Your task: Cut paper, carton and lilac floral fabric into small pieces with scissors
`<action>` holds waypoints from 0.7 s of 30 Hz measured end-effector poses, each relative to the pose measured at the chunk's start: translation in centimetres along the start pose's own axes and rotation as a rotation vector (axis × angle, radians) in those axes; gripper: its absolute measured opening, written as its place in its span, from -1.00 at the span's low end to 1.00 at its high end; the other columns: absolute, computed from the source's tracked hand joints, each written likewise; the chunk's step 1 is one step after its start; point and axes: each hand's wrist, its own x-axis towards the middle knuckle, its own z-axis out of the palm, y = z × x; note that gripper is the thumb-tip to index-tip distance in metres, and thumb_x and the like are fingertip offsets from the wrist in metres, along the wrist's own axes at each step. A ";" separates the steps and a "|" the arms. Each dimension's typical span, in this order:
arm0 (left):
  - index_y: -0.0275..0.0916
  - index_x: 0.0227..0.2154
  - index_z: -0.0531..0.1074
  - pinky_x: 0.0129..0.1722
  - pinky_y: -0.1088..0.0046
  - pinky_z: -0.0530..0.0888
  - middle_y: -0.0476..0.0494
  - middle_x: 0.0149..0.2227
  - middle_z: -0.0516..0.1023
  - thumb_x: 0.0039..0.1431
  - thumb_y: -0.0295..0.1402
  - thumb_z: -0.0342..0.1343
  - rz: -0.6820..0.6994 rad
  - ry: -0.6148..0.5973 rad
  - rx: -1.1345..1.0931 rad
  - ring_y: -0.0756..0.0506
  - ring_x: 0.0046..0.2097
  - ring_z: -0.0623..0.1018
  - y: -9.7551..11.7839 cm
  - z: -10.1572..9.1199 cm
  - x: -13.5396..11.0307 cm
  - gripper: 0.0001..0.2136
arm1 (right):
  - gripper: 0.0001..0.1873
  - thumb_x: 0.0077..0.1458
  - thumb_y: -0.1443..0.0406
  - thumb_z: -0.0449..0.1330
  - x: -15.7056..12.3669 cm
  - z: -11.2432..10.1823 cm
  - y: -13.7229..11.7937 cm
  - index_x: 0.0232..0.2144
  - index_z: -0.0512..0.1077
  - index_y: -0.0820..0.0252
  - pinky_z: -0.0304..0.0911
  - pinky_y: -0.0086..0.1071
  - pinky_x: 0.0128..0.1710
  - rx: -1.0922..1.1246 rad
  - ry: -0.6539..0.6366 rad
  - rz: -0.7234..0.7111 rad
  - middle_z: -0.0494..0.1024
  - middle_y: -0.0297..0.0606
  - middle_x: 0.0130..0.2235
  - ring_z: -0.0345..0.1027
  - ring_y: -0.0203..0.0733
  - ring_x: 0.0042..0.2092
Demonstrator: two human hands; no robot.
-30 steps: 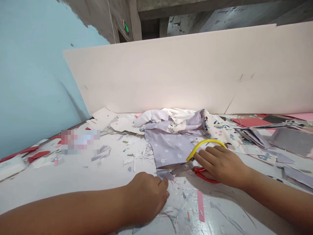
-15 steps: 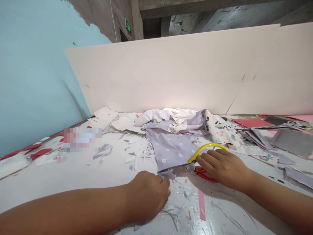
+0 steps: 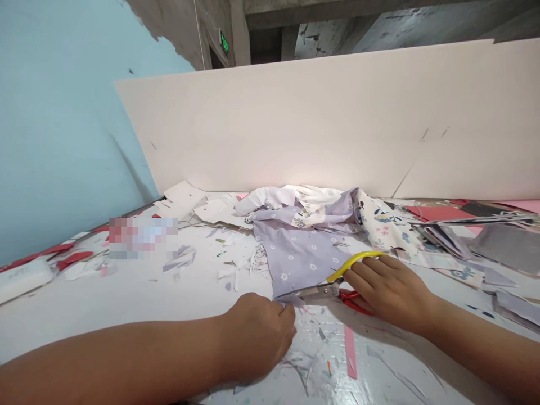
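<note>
My right hand (image 3: 386, 289) is closed round the handles of a pair of scissors (image 3: 323, 291), one yellow and one red. Their blades point left and lie along the lower edge of a lavender fabric (image 3: 301, 256) printed with small white flowers. My left hand (image 3: 264, 337) is closed at that fabric's lower left corner, pinching a strip of it just beyond the blade tips. Its fingertips are partly hidden behind the knuckles. Behind, the lavender fabric runs into a crumpled heap with a cream floral cloth (image 3: 383, 225).
A tall pale board (image 3: 295, 129) stands along the back of the white table (image 3: 169, 298). Paper scraps (image 3: 181, 259) are scattered about, with a pink strip (image 3: 350, 351) in front. Folded fabric pieces (image 3: 506, 247) and red sheets (image 3: 434, 214) lie at right. A blue wall (image 3: 71, 124) rises at left.
The scissors' blades have moved left along the fabric's lower edge, their tips now close to my left hand. My left hand has hardly moved, and the view has shifted slightly.
</note>
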 end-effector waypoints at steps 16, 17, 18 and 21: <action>-0.36 -0.08 0.27 -0.59 0.44 0.35 -0.19 -0.46 0.48 0.14 -0.37 -0.11 0.009 -0.023 0.078 -0.08 -0.50 0.46 0.3 1.0 -0.2 -0.70 | -0.83 0.00 0.43 0.02 1.3 -0.9 -0.9 -0.40 0.39 0.18 -0.12 -0.31 -0.40 -0.119 -0.017 0.068 0.37 -0.24 -0.51 0.12 -0.17 -0.44; -0.37 -0.07 0.27 -0.59 0.43 0.35 -0.20 -0.46 0.48 0.15 -0.37 -0.12 0.011 -0.022 0.074 -0.08 -0.50 0.46 0.3 1.0 -0.3 -0.70 | -0.83 0.02 0.42 0.01 1.3 -0.9 -0.9 -0.40 0.39 0.18 -0.13 -0.31 -0.40 -0.118 -0.010 0.066 0.37 -0.24 -0.52 0.12 -0.17 -0.44; -0.38 -0.07 0.26 -0.59 0.42 0.36 -0.21 -0.46 0.47 0.15 -0.37 -0.12 0.012 -0.021 0.070 -0.08 -0.50 0.46 0.2 1.1 -0.3 -0.69 | -0.83 0.05 0.41 0.01 1.3 -1.0 -0.9 -0.41 0.39 0.17 -0.13 -0.31 -0.40 -0.119 -0.004 0.064 0.37 -0.24 -0.52 0.11 -0.18 -0.44; -0.39 -0.06 0.26 -0.59 0.42 0.36 -0.22 -0.45 0.47 0.15 -0.38 -0.13 0.006 -0.023 0.066 -0.08 -0.50 0.45 0.2 1.2 -0.3 -0.69 | -0.82 0.08 0.41 0.00 1.2 -1.0 -0.8 -0.42 0.40 0.17 -0.13 -0.32 -0.41 -0.124 0.004 0.055 0.37 -0.26 -0.54 0.10 -0.19 -0.45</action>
